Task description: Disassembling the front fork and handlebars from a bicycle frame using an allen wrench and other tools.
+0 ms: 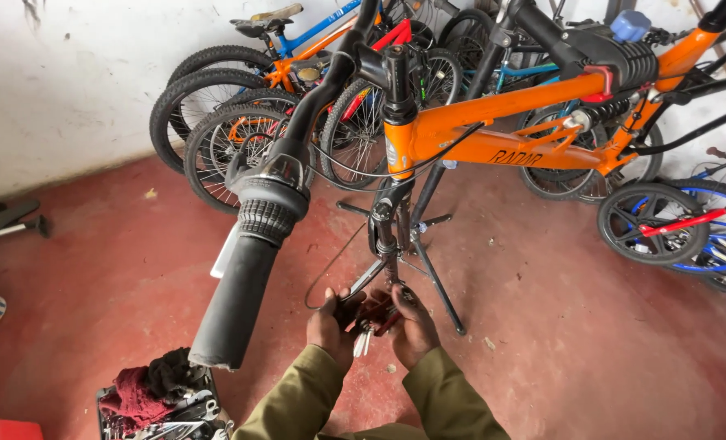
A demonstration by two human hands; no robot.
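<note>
— Multi-tool [372, 319], red and silver, blades fanned out, low before the work stand [428, 269]. Count?

— One tool, one stand, one orange bicycle [501, 130] clamped above; several bicycles [241, 122] parked at the wall beyond.

— Grip?

— Left hand [330, 326] and right hand [412, 324] both closed around the multi-tool, fingers curled on its body. Handlebar grip [245, 285] hangs nearest the camera.

Head view, steeply down, near hands [375, 326]

Several bicycles [241, 114] lean against the white wall [61, 81]; rags fill a crate [155, 399].
</note>
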